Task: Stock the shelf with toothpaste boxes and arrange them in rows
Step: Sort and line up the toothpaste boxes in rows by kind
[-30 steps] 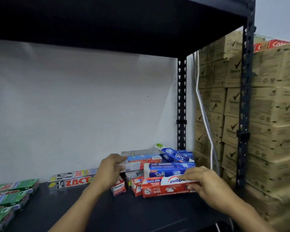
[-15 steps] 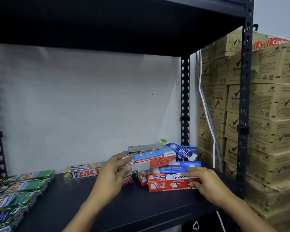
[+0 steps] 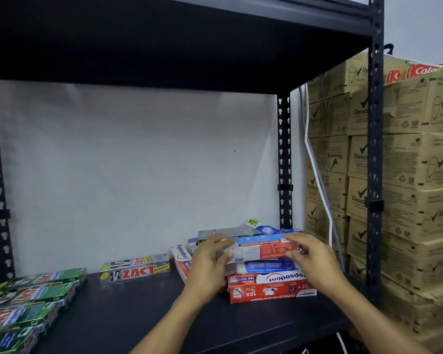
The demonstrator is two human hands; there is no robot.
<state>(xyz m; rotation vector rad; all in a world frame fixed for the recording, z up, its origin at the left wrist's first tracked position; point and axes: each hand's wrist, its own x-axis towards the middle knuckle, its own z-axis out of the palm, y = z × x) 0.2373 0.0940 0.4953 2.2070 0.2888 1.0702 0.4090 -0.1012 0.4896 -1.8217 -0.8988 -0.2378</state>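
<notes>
Clasped now in curled fingers at both ends, the red-and-blue toothpaste box (image 3: 264,247): at its left by the left hand (image 3: 209,261) as before, at its right by the right hand (image 3: 315,261), newly lifted off the red Pepsodent box (image 3: 269,287) in front. Held level over the loose pile (image 3: 264,267) at the right end of the shelf (image 3: 138,315), contact with it unclear. Likely ready for laying in a row, leftward toward the ZACT box (image 3: 136,269).

Two hands (image 3: 206,264) (image 3: 316,261), one held red box (image 3: 266,249), one silver Zact box (image 3: 136,270), four green boxes (image 3: 36,293) (perhaps more)
</notes>
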